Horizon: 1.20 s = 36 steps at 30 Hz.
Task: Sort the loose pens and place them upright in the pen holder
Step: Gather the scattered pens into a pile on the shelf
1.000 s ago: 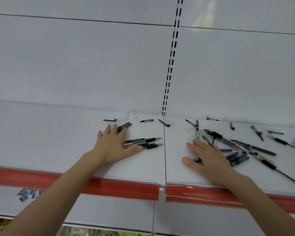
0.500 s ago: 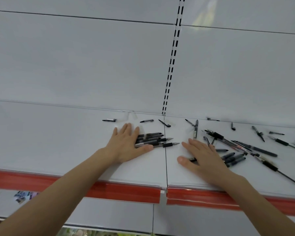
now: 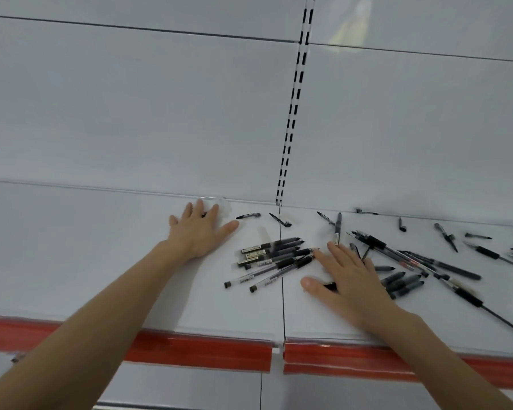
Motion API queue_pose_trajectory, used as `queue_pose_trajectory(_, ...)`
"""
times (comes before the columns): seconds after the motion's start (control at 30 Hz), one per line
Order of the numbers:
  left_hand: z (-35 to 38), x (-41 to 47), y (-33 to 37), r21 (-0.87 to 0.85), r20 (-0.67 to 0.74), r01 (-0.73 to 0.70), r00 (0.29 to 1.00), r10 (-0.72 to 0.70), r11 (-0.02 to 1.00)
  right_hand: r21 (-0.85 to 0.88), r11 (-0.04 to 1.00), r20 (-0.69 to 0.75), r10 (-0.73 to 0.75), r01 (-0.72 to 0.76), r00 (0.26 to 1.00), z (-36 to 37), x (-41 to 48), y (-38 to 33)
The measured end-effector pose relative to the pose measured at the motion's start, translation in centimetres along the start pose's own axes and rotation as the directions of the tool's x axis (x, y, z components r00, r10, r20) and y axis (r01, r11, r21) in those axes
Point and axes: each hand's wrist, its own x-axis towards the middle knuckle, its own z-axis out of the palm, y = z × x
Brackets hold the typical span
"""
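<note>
White shelf (image 3: 107,261), red front edge; loose pens, no holder in view.
Gathered pens (image 3: 271,257) lie flat, long axes left-right, between the hands. Right hand (image 3: 350,276), flat and splayed, touches their tips, nearer; left hand (image 3: 199,232), flat, grasps nothing.

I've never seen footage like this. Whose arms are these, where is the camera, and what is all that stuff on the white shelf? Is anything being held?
There is no machine here. A person wears a camera on the head, so you look forward and down along their own bare arms. The left hand lies flat and open near the back of a white shelf with a red front strip. The right hand lies flat too, partly over some pens. Between the hands lies a gathered bunch of pens; more loose pens are scattered to the right. Neither hand grips anything, and no pen holder is in view.
</note>
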Motion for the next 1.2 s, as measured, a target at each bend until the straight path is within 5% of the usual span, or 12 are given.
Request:
queue_pose_trajectory(0.17,0.4,0.1,4.0,-0.09,0.016,-0.297,0.954,0.3,0.951,0.062,0.998,0.022,-0.006,0.005,1.0,-0.6,0.1,-0.1)
queue_pose_trajectory(0.27,0.1,0.0,3.5,-0.148,0.017,-0.353,0.933,0.359,0.924,0.061,0.998,0.008,0.025,-0.025,1.0,-1.6,-0.7,0.8)
queue_pose_trajectory(0.4,0.7,-1.3,3.3,0.0,0.203,-0.479,0.86,0.469,0.878,-0.026,0.986,0.017,0.166,-0.165,0.986,-2.2,-1.7,4.0)
queue_pose_trajectory(0.63,2.6,-1.6,10.7,0.003,0.167,-0.511,0.848,0.503,0.86,0.029,0.977,0.024,0.213,-0.213,0.977,-1.6,-1.0,5.6)
queue_pose_trajectory(0.83,2.2,-1.0,10.9,-0.104,0.018,-0.462,0.885,0.466,0.881,0.121,0.97,-0.06,0.219,-0.211,0.974,-1.5,-1.3,5.9)
queue_pose_trajectory(1.0,0.9,2.6,5.3,-0.001,-0.185,-0.153,0.971,0.15,0.988,0.073,0.971,-0.011,0.229,-0.228,0.973,-1.3,-1.5,5.9)
queue_pose_trajectory(1.2,1.2,4.4,3.9,0.002,-0.15,-0.075,0.986,0.074,0.997,0.059,0.975,-0.008,0.217,-0.216,0.976,-1.2,-1.1,5.8)
